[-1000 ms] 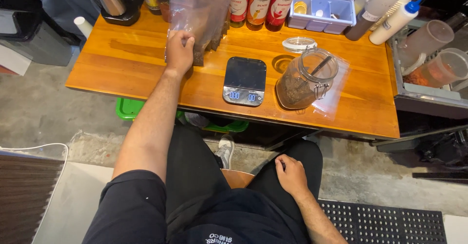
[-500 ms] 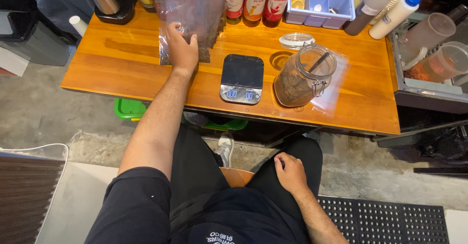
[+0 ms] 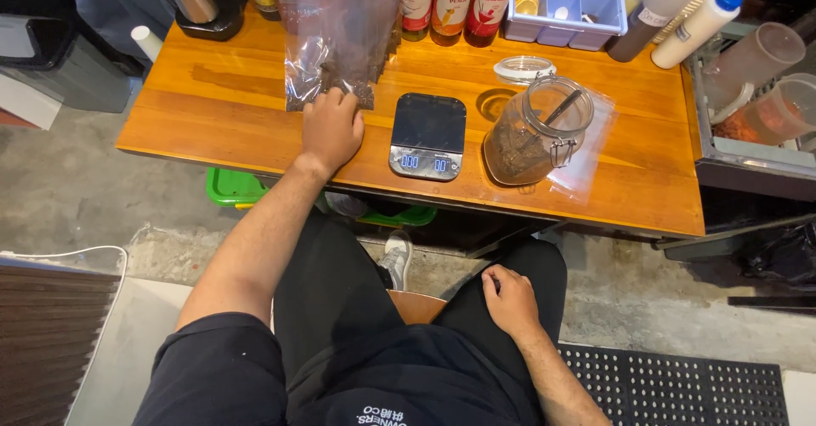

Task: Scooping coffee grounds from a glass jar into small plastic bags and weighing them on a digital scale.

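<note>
left hand (image 3: 332, 128): stretched out over the wooden tabletop (image 3: 212, 111), fingers curled onto the bottom edge of the clear plastic bag (image 3: 340, 43) — looks like it's gripping that lower corner, though the fingertips are tucked under so hard to be totally sure

plastic bag: see-through, some dark brown stuff sitting in the bottom, standing sort of upright at the back-left part of the tabletop, just left of the scale

right hand (image 3: 510, 300): down on the person's right thigh, fingers loosely curled, holding nothing

scale (image 3: 427, 135): small black digital one with a lit blue readout, nothing on it, sits between the bag and the jar

glass jar (image 3: 537, 130): clip-top, open, brown contents inside with a metal spoon (image 3: 563, 107) sticking out — tilted, resting on another flat clear bag

jar lid (image 3: 524, 69): lying on the tabletop just behind the jar

back row: syrup bottles (image 3: 463, 1) and a pale blue tray (image 3: 565, 5) along the far edge
</note>
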